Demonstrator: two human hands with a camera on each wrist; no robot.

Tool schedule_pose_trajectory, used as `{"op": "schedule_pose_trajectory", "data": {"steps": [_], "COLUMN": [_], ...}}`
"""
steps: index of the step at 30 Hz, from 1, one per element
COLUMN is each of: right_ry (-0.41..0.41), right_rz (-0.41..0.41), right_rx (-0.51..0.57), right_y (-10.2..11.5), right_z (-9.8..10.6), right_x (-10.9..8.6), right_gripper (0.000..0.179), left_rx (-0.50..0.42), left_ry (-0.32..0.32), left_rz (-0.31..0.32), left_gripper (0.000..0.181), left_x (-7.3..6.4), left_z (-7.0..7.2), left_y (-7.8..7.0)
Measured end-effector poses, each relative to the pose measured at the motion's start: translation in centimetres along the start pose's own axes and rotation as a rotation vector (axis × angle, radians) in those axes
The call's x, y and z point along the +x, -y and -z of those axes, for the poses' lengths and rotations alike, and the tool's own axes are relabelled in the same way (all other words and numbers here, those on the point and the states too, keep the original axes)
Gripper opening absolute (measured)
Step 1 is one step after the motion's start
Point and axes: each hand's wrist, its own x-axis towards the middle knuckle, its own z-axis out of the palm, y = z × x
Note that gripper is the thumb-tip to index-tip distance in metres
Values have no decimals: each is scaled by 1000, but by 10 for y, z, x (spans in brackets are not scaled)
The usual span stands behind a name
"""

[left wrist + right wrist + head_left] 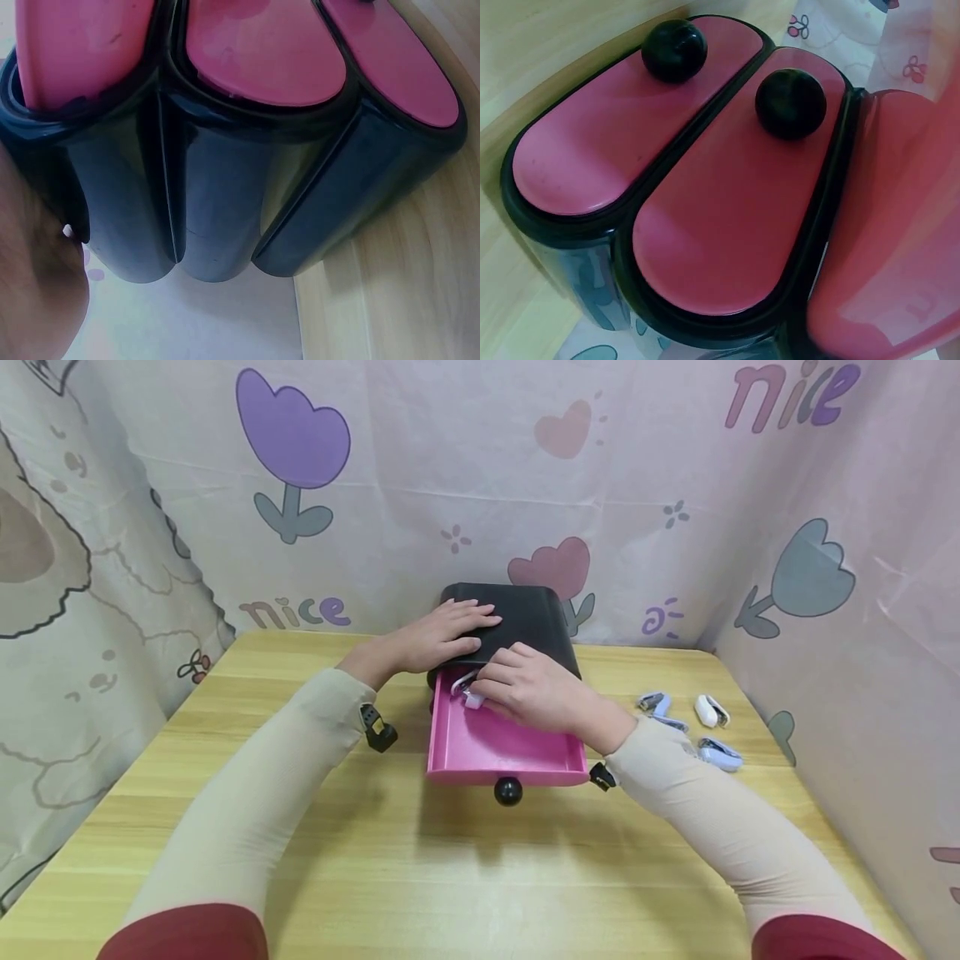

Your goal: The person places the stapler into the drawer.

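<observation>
A black cabinet (525, 618) with pink drawers stands at the table's far side, its top drawer (495, 752) pulled out toward me. My left hand (446, 635) rests on the cabinet's top with its fingers straight. Inside the drawer, near its back, my right hand (528, 685) holds a small white stapler (474, 700) in curled fingers that hide part of it. The left wrist view shows the cabinet's rounded black side (225, 202) with the hand's edge (37, 277) at left. Two closed lower drawers (727, 202) with black round knobs fill most of the right wrist view.
To the right of the cabinet lie several small staplers: a white one (711, 711), a blue one (720, 754) and others (656, 702) close to my right sleeve. The open drawer's black knob (508, 791) juts out over the wooden table (480, 893). A printed curtain (435, 460) hangs behind.
</observation>
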Motion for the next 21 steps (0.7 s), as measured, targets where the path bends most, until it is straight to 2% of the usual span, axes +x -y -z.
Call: {"op": "schedule_pose_trajectory", "data": {"steps": [4, 10, 16, 21], "right_ry": [-19, -78, -128, -144], "right_rz": [-16, -67, -79, -115], "right_rx": [-6, 58, 96, 138], "right_y": [1, 2, 0, 2], "right_z": [0, 3, 7, 13], "right_x": [-2, -7, -14, -23], "right_gripper": [20, 21, 25, 28], "left_rx": [2, -13, -18, -23], "left_ry": [-1, -4, 4, 8], "left_rz": [2, 9, 15, 17], "left_gripper": [51, 51, 51, 52], "left_x": [1, 1, 0, 1], "left_z": [0, 1, 2, 2], "left_y": [0, 0, -1, -1]}}
